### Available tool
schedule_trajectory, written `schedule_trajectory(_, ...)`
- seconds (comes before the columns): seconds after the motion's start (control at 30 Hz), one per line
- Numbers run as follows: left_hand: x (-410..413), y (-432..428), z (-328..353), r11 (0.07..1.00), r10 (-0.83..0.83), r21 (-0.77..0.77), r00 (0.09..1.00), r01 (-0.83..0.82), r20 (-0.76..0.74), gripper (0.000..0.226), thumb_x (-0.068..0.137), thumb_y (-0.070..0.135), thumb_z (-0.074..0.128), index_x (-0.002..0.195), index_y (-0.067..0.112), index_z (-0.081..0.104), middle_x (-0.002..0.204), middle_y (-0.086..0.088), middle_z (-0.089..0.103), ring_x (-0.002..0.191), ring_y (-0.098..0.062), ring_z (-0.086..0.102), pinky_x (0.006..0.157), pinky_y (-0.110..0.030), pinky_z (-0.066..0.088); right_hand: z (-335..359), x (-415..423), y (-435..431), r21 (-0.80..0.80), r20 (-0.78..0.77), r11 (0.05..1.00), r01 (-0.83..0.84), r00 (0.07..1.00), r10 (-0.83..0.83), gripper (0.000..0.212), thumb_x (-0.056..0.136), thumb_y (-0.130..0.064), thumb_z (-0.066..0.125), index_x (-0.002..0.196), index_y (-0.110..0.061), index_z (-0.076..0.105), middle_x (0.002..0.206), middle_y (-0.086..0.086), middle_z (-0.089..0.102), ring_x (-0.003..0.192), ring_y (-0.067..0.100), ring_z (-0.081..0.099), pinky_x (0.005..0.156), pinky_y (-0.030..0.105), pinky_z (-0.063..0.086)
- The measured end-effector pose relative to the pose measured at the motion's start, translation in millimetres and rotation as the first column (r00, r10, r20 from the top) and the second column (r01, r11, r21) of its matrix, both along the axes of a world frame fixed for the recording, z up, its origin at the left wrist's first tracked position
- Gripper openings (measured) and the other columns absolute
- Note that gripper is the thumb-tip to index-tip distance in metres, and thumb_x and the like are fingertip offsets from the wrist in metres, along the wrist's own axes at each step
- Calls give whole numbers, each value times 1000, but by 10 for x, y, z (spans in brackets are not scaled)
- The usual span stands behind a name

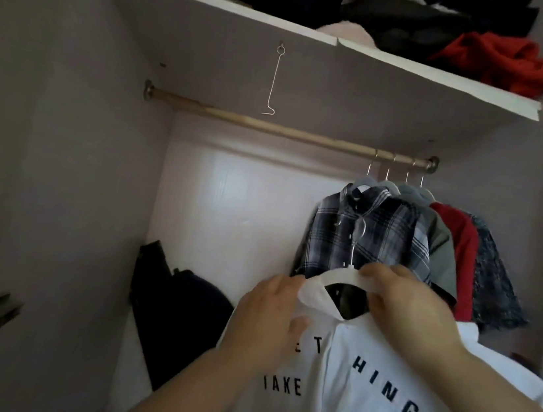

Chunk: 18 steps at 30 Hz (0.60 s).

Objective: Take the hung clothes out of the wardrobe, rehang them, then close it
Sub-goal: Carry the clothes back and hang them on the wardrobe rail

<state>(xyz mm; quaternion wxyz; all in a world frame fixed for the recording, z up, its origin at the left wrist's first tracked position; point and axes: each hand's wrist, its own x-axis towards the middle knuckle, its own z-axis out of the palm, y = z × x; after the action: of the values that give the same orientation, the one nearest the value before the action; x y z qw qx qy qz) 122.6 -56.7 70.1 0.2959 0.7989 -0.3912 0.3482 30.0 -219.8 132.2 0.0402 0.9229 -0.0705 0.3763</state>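
White printed shirt (379,375) held before open wardrobe (64,144), below rod (273,129), I see left hand (265,322) pinching its collar (333,278), right hand (411,310) gripping collar's other side, hanger hook (357,241) poking up, plaid shirt (380,234) hanging behind

Only the person's two arms show, from the hands back along the forearms. The left hand (265,322) and the right hand (411,310) are bare. The left forearm (190,392) and the right forearm (506,402) are also bare as far as the picture's edge, so what is worn higher up cannot be told. The fingers (379,272) have rounded tips, and the nails are too dim and small to make out. The left hand is slightly blurred.
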Motion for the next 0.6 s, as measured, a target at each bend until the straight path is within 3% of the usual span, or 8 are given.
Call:
schedule_trajectory(0.1,452,-198,271,998,53,27,996,-55,67,56,94,34,47,144,25,23,142,5,34,126,-12,32,101,-23,24,226,592,-267,-26,13,999,-30,999,30,38,91,-12,43,126,-27,46,111,3,52,94,26,58,74,37,51)
schedule_trajectory(0.23,1026,-562,719,992,122,15,983,-125,138,56,94,41,43,144,26,23,140,6,36,125,-11,34,98,-23,25,612,1334,-675,-62,68,997,-40,997,44,40,89,-11,44,125,-27,47,109,2,53,90,24,59,65,31,47)
schedule_trajectory(0.37,1542,-850,1050,981,195,-22,959,-195,206,58,94,42,44,145,30,19,142,9,34,125,-9,34,100,-21,24,1022,1905,-1066,-71,126,997,-44,991,52,42,88,-6,45,127,-24,47,110,4,54,87,25,59,65,34,51)
schedule_trajectory(0.6,2222,-1053,1403,951,306,-115,914,-286,265,59,92,47,44,144,31,21,142,11,35,128,-9,33,100,-22,27,1678,2605,-1414,23,108,1000,-8,994,6,39,82,0,49,117,-17,53,110,8,58,93,26,59,66,25,40)
